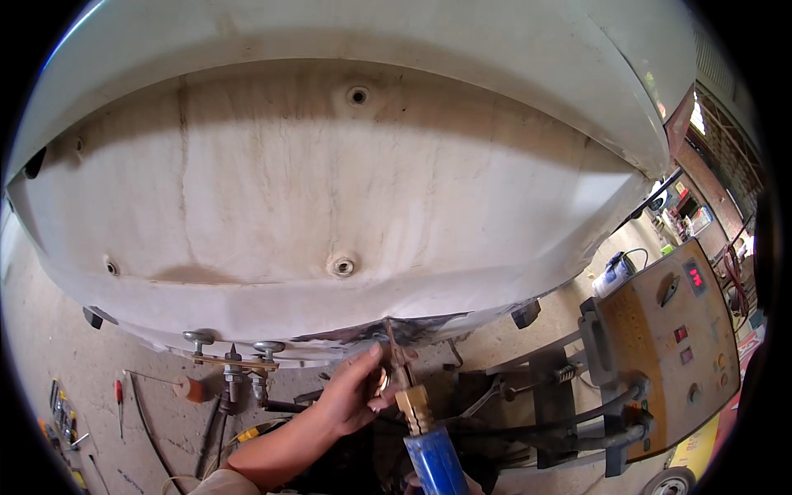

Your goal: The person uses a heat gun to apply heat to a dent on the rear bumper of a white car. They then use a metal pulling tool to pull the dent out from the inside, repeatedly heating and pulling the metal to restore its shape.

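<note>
A white car body panel (330,190), sanded and scuffed, fills the upper part of the view and serves as the landmark here. Along its lower edge, near the middle, a dark patch of bare, dented metal (404,328) is seen, and a dent-pulling tool (417,412) is held up against that patch. The tool has a blue handle, a brass collar above it and a thin metal tip that reaches the panel's lower edge.

The left hand (355,392) is placed just below the panel, beside the tool's tip; its fingers (367,363) are curled loosely, with the thumb and forefinger pinching something small and round at the tip (what it is cannot be told). The right hand (470,485) is barely shown at the bottom edge under the blue handle, and whether its fingers are closed around the handle cannot be told.

The tool is judged to be stiff and moderately heavy, with thick cables trailing from it that would drag on it; the blue handle is the sound place for a grip, while the brass collar and tip are best left to light guiding only, since they may be hot.

Below and to the right of the panel stands an orange-fronted welding machine (668,355) on a stand. Below the panel's left end, a clamp fixture with bolts (235,359) hangs, and hand tools (62,412) lie on the concrete floor (49,346).
</note>
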### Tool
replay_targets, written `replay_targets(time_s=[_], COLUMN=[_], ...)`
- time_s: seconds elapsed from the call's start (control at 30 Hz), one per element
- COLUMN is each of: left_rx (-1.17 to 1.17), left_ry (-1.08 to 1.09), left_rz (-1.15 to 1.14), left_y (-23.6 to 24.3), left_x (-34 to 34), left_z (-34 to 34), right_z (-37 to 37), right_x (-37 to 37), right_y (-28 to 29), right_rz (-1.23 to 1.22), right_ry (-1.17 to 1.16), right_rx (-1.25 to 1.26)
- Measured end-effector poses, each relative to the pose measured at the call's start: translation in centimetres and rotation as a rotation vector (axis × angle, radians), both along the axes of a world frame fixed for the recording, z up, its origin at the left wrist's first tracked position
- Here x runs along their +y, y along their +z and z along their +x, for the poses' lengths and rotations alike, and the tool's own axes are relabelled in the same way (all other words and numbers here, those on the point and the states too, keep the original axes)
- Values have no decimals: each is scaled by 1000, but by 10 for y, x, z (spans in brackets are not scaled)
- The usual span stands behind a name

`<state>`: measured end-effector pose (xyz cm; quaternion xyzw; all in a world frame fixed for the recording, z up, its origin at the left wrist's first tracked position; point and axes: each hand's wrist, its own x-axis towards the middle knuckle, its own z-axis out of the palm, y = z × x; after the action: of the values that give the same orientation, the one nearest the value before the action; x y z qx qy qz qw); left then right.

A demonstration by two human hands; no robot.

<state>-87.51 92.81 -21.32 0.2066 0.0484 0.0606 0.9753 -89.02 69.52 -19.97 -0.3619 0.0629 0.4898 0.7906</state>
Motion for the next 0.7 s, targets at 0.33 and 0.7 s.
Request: replay_targets(time_s=[0.33,0.7], left_rx=[286,72], left_ry=[-65,-42], left_rz=[254,600], left_y=[-116,-15], left_x=[-41,-1], left_z=[-41,-48], right_z=[-21,-30], right_x=[-53,-36], right_y=[-30,-23], right_rz=[481,278], right_ry=[22,34], right_rx=[364,290])
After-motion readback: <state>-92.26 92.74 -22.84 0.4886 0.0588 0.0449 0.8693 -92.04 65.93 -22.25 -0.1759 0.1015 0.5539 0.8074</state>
